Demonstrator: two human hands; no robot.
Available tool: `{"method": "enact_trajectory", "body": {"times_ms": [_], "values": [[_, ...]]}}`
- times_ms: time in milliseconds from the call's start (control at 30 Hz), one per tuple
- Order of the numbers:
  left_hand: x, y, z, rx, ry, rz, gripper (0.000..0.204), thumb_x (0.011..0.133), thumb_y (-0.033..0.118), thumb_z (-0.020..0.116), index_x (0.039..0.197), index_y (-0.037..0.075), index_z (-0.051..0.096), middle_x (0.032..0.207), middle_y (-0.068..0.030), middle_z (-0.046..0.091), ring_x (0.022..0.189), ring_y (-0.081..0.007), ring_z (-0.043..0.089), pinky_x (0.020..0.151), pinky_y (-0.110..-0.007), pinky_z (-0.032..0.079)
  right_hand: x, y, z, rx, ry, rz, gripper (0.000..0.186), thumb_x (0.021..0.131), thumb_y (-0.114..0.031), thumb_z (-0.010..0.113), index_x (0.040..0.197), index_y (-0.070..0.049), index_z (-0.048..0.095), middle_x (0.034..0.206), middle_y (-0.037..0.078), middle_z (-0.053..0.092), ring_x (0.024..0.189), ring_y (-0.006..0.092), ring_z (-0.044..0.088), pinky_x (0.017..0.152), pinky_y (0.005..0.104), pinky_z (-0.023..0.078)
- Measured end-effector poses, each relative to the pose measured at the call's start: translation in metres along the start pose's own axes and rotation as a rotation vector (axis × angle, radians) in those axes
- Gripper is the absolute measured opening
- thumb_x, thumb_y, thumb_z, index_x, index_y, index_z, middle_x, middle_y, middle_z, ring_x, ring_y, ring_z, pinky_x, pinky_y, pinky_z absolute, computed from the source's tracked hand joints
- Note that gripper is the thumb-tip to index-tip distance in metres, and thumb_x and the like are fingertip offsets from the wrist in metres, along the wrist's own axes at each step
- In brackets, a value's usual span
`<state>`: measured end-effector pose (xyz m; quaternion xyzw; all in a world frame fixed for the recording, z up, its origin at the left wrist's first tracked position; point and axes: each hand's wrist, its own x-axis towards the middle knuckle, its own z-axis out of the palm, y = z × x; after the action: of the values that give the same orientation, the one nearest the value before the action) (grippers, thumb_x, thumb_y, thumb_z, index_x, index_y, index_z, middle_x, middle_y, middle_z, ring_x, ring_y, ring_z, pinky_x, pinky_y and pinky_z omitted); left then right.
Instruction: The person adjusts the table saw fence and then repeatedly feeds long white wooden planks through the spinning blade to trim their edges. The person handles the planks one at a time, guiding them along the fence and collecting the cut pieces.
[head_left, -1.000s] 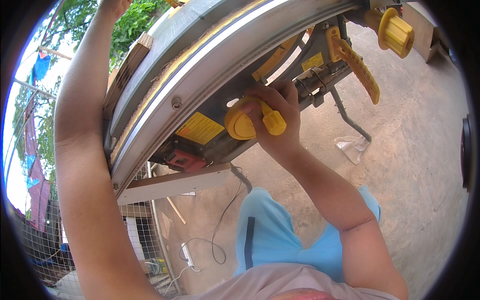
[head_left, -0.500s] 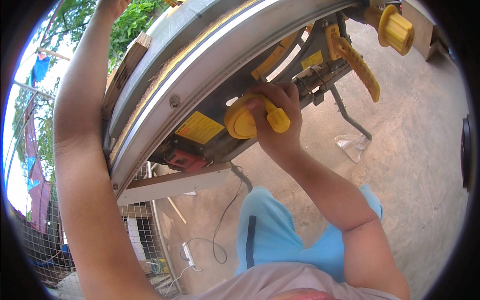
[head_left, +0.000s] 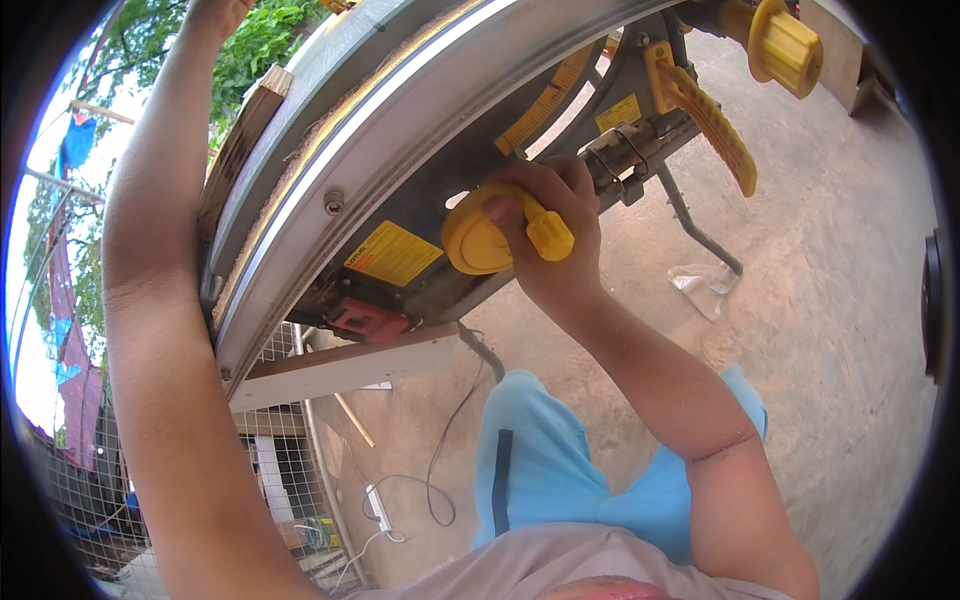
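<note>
My right hand (head_left: pixel 556 215) is wrapped round the rim of a yellow handwheel (head_left: pixel 473 240) on the front panel of a table saw (head_left: pixel 330 160). The wheel's stubby crank knob (head_left: pixel 550 236) stands out beside my palm. Up the left side reaches my left arm, alongside the saw's table. Only a sliver of my left hand (head_left: pixel 222 10) shows at the upper edge, so its fingers are cut off from view. Below and left of the wheel sits a red switch (head_left: pixel 367 319), under a yellow label (head_left: pixel 392 252).
A yellow lever (head_left: pixel 715 130) and a yellow knob (head_left: pixel 785 48) project on the saw's right. A white-faced board (head_left: pixel 345 368) lies under its left end. On the concrete floor are a power strip (head_left: pixel 378 508) with cords and a clear plastic bag (head_left: pixel 705 287). Wire mesh stands left.
The saw has shifted slightly leftward in view. My right hand keeps its grip on the handwheel, and I see no clear turn of the wheel.
</note>
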<state>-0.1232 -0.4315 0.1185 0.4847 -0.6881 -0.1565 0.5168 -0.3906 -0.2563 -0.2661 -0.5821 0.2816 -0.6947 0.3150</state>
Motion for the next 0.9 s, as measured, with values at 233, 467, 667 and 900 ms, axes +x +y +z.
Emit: {"method": "enact_trajectory", "body": {"times_ms": [233, 467, 667, 900], "values": [[-0.011, 0.007, 0.015, 0.001, 0.067, 0.013, 0.024, 0.107, 0.035, 0.062, 0.12, 0.015, 0.055, 0.108, -0.0027, 0.055, 0.095, -0.0223, 0.061, 0.083, -0.048, 0.057, 0.0, 0.001, -0.002, 0.005, -0.03, -0.004, 0.028, 0.094, -0.033, 0.08, 0.113, -0.013, 0.074, 0.104, 0.007, 0.054, 0.1, 0.0227, 0.05, 0.094, 0.0414, 0.038], [-0.004, 0.004, 0.007, -0.013, 0.017, -0.009, 0.024, 0.107, 0.036, 0.061, 0.119, 0.016, 0.053, 0.109, -0.003, 0.055, 0.096, -0.0225, 0.062, 0.084, -0.049, 0.057, 0.001, 0.002, -0.003, -0.01, -0.037, 0.004, 0.029, 0.093, -0.034, 0.08, 0.113, -0.014, 0.074, 0.104, 0.006, 0.053, 0.1, 0.0225, 0.05, 0.094, 0.0412, 0.038], [-0.004, 0.003, 0.003, -0.041, -0.01, -0.007, 0.019, 0.107, 0.035, 0.061, 0.114, 0.019, 0.055, 0.105, -0.0008, 0.057, 0.092, -0.0207, 0.063, 0.084, -0.049, 0.056, 0.001, 0.0, -0.002, -0.017, -0.038, -0.002, 0.028, 0.093, -0.033, 0.08, 0.113, -0.014, 0.074, 0.103, 0.006, 0.054, 0.1, 0.0224, 0.051, 0.094, 0.0415, 0.039], [0.0, 0.002, 0.003, -0.04, 0.008, -0.009, 0.017, 0.107, 0.033, 0.061, 0.114, 0.02, 0.055, 0.101, 0.0005, 0.057, 0.089, -0.0196, 0.063, 0.081, -0.047, 0.057, 0.001, 0.001, -0.003, -0.018, -0.037, -0.005, 0.028, 0.093, -0.032, 0.08, 0.114, -0.013, 0.075, 0.102, 0.006, 0.054, 0.1, 0.0227, 0.051, 0.095, 0.0414, 0.039]]}}
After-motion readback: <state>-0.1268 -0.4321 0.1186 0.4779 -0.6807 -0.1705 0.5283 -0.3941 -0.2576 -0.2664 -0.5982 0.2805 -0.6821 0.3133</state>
